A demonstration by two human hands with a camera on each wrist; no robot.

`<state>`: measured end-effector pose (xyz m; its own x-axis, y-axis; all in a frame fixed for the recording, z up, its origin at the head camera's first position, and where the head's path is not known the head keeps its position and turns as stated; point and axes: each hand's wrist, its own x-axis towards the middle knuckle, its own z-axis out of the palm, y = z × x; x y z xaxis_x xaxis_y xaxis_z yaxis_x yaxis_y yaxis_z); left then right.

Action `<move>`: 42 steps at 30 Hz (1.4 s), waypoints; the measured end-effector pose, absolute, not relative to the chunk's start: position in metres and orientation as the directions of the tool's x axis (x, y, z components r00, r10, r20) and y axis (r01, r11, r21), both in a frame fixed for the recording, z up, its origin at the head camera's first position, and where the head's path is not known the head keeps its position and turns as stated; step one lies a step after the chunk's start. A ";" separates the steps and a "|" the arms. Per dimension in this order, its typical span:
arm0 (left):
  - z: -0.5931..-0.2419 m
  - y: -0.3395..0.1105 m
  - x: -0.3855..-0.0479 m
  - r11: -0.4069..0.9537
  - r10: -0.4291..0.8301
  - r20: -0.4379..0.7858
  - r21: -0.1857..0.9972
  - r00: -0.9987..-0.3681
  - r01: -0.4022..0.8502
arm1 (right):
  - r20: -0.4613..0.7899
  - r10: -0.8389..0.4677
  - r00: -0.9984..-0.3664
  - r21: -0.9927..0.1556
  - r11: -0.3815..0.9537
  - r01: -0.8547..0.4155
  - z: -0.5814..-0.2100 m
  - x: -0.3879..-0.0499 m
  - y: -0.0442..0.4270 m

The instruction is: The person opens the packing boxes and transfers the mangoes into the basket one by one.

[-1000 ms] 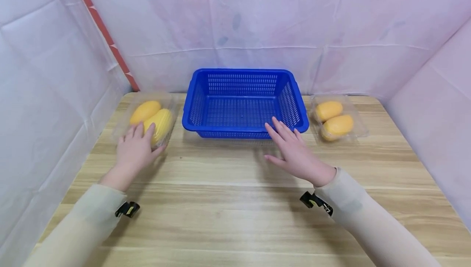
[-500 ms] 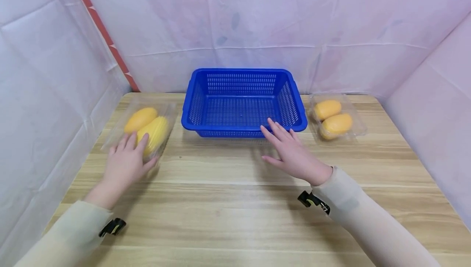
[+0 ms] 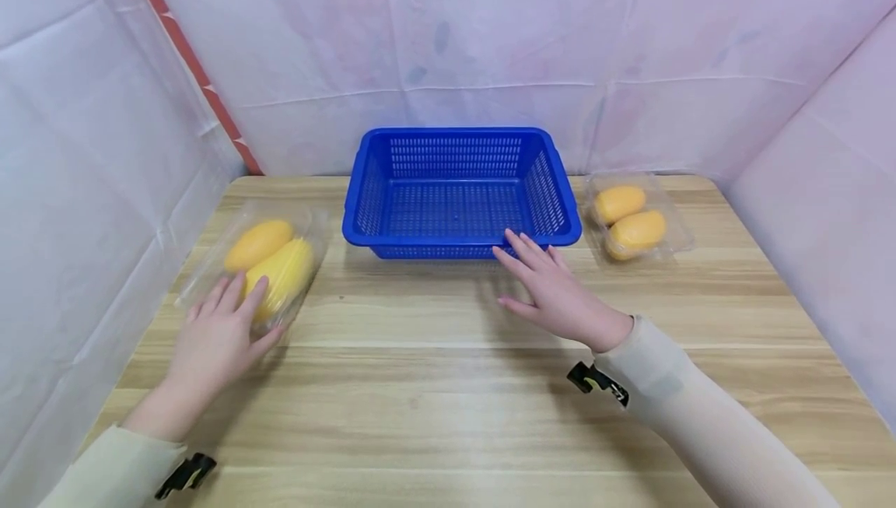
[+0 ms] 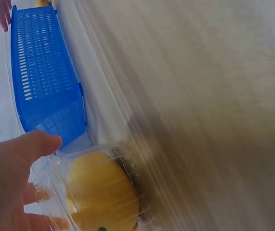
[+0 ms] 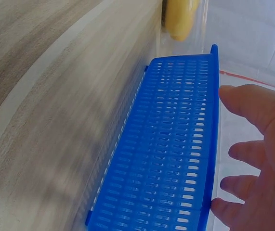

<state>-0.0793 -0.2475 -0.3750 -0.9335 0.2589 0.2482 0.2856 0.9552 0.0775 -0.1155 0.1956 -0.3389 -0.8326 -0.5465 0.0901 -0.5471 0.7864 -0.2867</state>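
Container point(image 3: 302, 220), clear and holding two yellow fruits point(image 3: 283, 275), lies at the left of the table point(image 3: 420, 391); the left hand point(image 3: 213, 341) rests on its near end, fingers spread, thumb apart at its right side, unclamped; the right hand point(image 3: 556, 298), fingers apart, holds nothing by the near rim of the blue basket point(image 3: 448, 242), contact unclear; a one-sided pull on slick plastic could make fingertips slip or the container swivel.

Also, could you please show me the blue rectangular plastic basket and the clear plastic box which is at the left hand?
Blue rectangular plastic basket point(image 3: 453, 208): head view, middle of its floor.
Clear plastic box point(image 3: 297, 215) on the left: head view, its see-through far side.
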 end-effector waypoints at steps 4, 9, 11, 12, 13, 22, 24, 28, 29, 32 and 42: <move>-0.374 -0.256 -0.070 0.940 0.299 0.259 0.086 -0.919 0.330 | 0.096 -0.552 -0.829 -0.291 0.781 -0.553 -0.338 -0.114 0.195; -0.374 -0.270 -0.059 0.913 0.352 0.250 0.121 -0.902 0.389 | 0.097 -0.556 -0.826 -0.300 0.775 -0.556 -0.338 -0.113 0.195; -0.375 -0.273 -0.056 0.906 0.364 0.237 0.134 -0.901 0.401 | 0.087 -0.555 -0.827 -0.305 0.776 -0.553 -0.337 -0.113 0.196; -0.375 -0.275 -0.054 0.904 0.369 0.234 0.136 -0.899 0.406 | 0.083 -0.555 -0.828 -0.306 0.776 -0.551 -0.337 -0.112 0.196; -0.375 -0.275 -0.053 0.902 0.373 0.231 0.138 -0.899 0.409 | 0.079 -0.556 -0.828 -0.307 0.776 -0.551 -0.336 -0.112 0.196; -0.378 -0.282 -0.040 0.856 0.451 0.287 0.130 -0.845 0.501 | 0.067 -0.571 -0.819 -0.297 0.772 -0.562 -0.336 -0.108 0.195; -0.379 -0.282 -0.038 0.850 0.459 0.287 0.134 -0.841 0.510 | 0.071 -0.574 -0.816 -0.297 0.768 -0.567 -0.336 -0.108 0.195; -0.378 -0.282 -0.035 0.845 0.468 0.285 0.133 -0.836 0.519 | 0.087 -0.583 -0.808 -0.297 0.759 -0.579 -0.337 -0.107 0.195; -0.377 -0.282 -0.034 0.842 0.474 0.288 0.128 -0.832 0.524 | 0.093 -0.584 -0.807 -0.297 0.757 -0.582 -0.337 -0.107 0.195; -0.376 -0.280 -0.032 0.835 0.492 0.296 0.104 -0.819 0.540 | 0.103 -0.585 -0.804 -0.302 0.752 -0.586 -0.338 -0.106 0.195; -0.372 -0.255 -0.023 0.814 0.545 0.325 0.013 -0.773 0.580 | 0.134 -0.606 -0.784 -0.367 0.704 -0.608 -0.338 -0.107 0.193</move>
<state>-0.0235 -0.2552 -0.3717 -0.7725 0.5453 0.3253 0.5804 0.8142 0.0135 -0.1074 0.1933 -0.3384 -0.7838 -0.6062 0.1344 -0.6077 0.7043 -0.3670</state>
